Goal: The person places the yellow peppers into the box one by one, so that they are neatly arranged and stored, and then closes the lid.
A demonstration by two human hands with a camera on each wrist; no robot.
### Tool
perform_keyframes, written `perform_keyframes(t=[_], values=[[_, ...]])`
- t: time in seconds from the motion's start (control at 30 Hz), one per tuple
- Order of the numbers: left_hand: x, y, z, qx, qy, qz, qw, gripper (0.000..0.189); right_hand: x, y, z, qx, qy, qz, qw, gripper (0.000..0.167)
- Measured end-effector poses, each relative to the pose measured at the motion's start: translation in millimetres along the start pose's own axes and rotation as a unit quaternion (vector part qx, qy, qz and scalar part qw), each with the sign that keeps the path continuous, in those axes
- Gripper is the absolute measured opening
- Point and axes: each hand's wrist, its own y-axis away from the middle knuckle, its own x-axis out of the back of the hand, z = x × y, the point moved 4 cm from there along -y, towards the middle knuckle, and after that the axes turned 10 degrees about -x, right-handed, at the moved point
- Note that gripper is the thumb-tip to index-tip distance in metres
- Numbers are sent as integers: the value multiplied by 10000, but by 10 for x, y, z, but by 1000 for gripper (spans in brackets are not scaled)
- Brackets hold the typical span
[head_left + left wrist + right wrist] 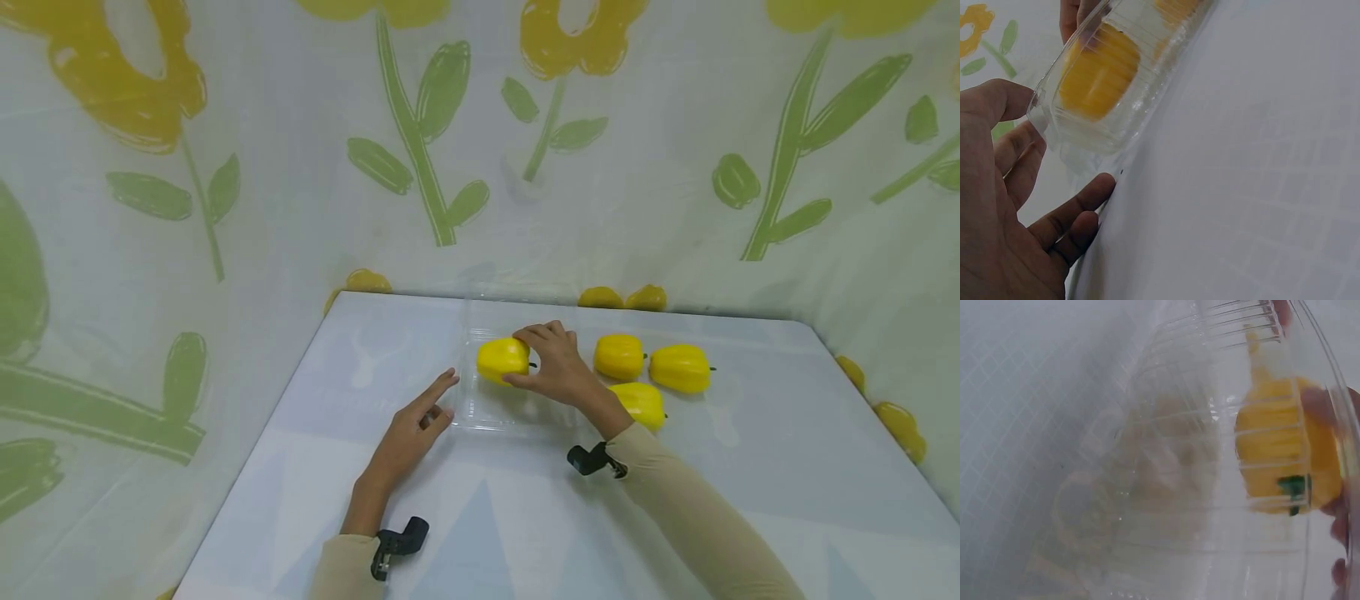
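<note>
A clear plastic container (480, 421) with ribbed walls lies on the table. My right hand (555, 364) reaches over it and pinches a yellow bell pepper (501, 360) between thumb and fingers. The pepper's dark stem points to the right. Through the ribbed wall in the right wrist view, the same pepper (1269, 447) shows a green stem. My left hand (408, 437) is beside the container's left side, fingers loosely extended. In the left wrist view, one fingertip of it meets the rim of the container (1107, 137).
Three more yellow bell peppers, one at the back (618, 357), one farther right (680, 368) and one partly behind my right wrist (643, 406), lie right of the container. A flower-patterned curtain (285, 208) hangs behind the table (750, 467).
</note>
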Motion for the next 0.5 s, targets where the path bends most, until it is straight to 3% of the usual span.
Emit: perform_keyframes(t=[0.27,0.5], values=[[6,-13,12,110,-48,11,9999,52,-58,-36,-28,61,39,84,9999,69],[2,-2,25,85,-86,-10,9999,52,-134,-42,-35,-171,130,-70,9997,71]])
